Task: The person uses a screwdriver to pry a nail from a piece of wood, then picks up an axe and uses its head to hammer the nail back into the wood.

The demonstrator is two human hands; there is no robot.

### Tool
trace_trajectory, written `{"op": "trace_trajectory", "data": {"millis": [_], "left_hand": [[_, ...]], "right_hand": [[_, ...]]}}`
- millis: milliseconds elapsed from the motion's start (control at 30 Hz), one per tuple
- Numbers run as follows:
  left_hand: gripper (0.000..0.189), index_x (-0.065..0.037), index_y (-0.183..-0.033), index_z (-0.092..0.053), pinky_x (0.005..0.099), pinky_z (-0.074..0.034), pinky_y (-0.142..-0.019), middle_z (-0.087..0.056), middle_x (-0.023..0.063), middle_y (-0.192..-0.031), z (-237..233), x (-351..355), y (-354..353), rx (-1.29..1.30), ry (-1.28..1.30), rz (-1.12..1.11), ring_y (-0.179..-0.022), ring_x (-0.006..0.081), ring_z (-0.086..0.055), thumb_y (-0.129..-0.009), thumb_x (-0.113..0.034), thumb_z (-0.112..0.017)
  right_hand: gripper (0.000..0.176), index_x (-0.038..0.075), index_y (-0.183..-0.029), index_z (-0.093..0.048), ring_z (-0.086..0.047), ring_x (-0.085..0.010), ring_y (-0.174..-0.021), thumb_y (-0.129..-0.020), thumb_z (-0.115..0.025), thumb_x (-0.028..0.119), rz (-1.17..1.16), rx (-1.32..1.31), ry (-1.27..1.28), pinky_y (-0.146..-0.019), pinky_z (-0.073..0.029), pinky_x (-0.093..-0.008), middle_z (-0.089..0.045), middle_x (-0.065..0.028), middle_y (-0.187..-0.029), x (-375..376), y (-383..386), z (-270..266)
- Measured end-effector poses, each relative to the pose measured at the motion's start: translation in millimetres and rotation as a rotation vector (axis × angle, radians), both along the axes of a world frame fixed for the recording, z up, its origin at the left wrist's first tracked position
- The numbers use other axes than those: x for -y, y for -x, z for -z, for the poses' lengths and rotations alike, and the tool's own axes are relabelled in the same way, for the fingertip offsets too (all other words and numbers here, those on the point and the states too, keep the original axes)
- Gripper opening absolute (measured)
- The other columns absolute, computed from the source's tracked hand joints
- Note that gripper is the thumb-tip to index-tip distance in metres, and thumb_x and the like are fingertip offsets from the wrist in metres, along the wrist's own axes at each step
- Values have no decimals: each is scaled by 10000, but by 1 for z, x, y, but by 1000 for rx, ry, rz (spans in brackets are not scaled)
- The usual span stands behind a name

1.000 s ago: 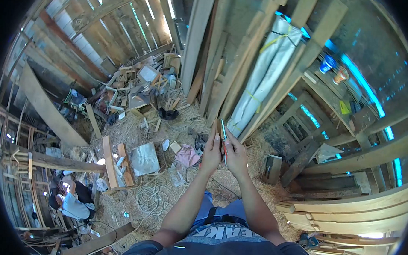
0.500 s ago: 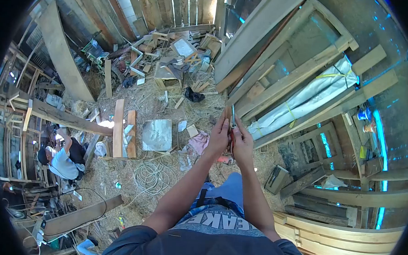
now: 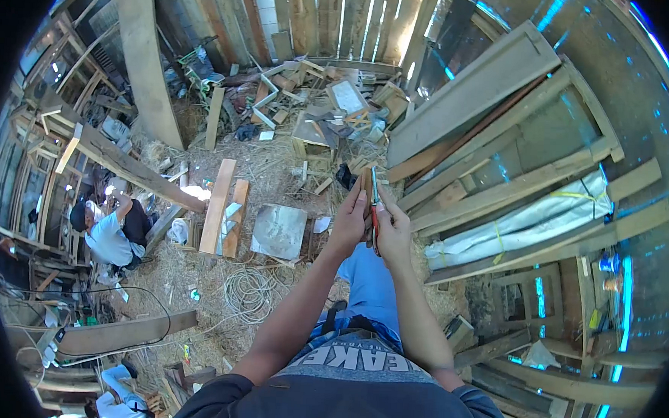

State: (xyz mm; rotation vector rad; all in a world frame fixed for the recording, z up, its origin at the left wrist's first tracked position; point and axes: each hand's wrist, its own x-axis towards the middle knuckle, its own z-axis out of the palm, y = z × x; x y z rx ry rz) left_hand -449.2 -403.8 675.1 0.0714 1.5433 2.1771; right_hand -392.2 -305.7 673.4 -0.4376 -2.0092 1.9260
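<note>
Tool [image 3: 374,205], slim, red handle, greenish tip

Straw-strewn floor [image 3: 211,327], sunlit plank wall [image 3: 322,11]

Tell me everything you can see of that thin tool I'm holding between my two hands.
The thin tool is slim, held roughly upright in front of the body. Its upper part looks pale and metallic, greenish; lower down a red part shows between the fingers. The left hand and the right hand close on it from either side. A brownish strip, perhaps wood, lies against it at the left. Its kind is too small to tell.
</note>
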Motion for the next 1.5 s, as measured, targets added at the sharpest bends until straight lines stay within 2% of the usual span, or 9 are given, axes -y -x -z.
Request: {"op": "trace_trajectory", "data": {"millis": [133,200,233,367,600,767,1233,1367,1500], "left_hand": [[526,-175,-1698,-323,272,-495,-1028,-528,78,-1571,4,12,43,-10,93,-25,-1215,125,-587,-1180,-225,-406],[535,-249,-1704,-313,255,-523,-886,-625,61,-1406,26,13,78,-56,184,-8,-1001,102,-599,-1178,-207,-400],[547,-306,-1707,-295,262,-530,-725,-684,63,-1123,15,14,89,-15,123,27,-790,94,-580,-1178,-205,-393],[553,-359,-1703,-283,282,-503,-583,-647,62,-824,6,-2,168,10,175,73,-630,99,-546,-1178,-216,-383],[517,-326,-1674,-380,259,-463,-566,-671,27,-869,70,-77,378,-145,383,239,-612,78,-527,-1169,-223,-425],[486,-339,-1644,-442,251,-468,-547,-680,57,-896,15,-103,471,1,506,246,-601,76,-521,-1169,-234,-432],[474,-321,-1642,-444,240,-422,-476,-621,25,-742,48,-89,610,70,520,278,-509,64,-479,-1175,-246,-420],[480,-295,-1655,-421,242,-426,-482,-622,33,-755,151,-78,660,127,451,380,-512,65,-481,-1177,-250,-415],[489,-265,-1668,-394,237,-425,-480,-624,48,-779,298,-72,706,178,477,538,-512,66,-479,-1180,-251,-406]], "right_hand": [[458,84,-1551,-576,-512,-40,-620,-1100,-497,62,-82,14,38,-556,-430,-227,-647,25,-871,-1,40,-5],[442,60,-1500,-619,-534,-78,-784,-1065,-543,40,-127,50,175,-709,-470,-253,-690,-14,-998,-8,67,-3],[442,60,-1500,-619,-534,-78,-784,-1065,-543,40,-141,53,179,-709,-470,-253,-690,-14,-998,-14,82,-3],[411,78,-1473,-652,-516,-60,-769,-1072,-564,72,-175,67,142,-693,-459,-244,-654,13,-922,-53,156,15],[414,113,-1507,-626,-553,-72,-552,-1100,-554,121,-187,81,126,-503,-472,-263,-646,2,-842,-178,340,60],[416,115,-1529,-604,-567,-69,-552,-1117,-557,151,-202,107,307,-485,-471,-262,-641,3,-837,-228,430,61],[423,144,-1521,-619,-525,-51,-586,-1099,-584,157,-201,255,380,-516,-464,-247,-622,9,-858,-191,553,85],[426,137,-1520,-619,-517,-44,-606,-1096,-587,152,-88,333,396,-533,-454,-242,-619,17,-859,-183,580,153],[435,136,-1529,-609,-502,-34,-615,-1095,-584,137,19,313,359,-543,-442,-233,-612,31,-846,-164,607,303]]}}
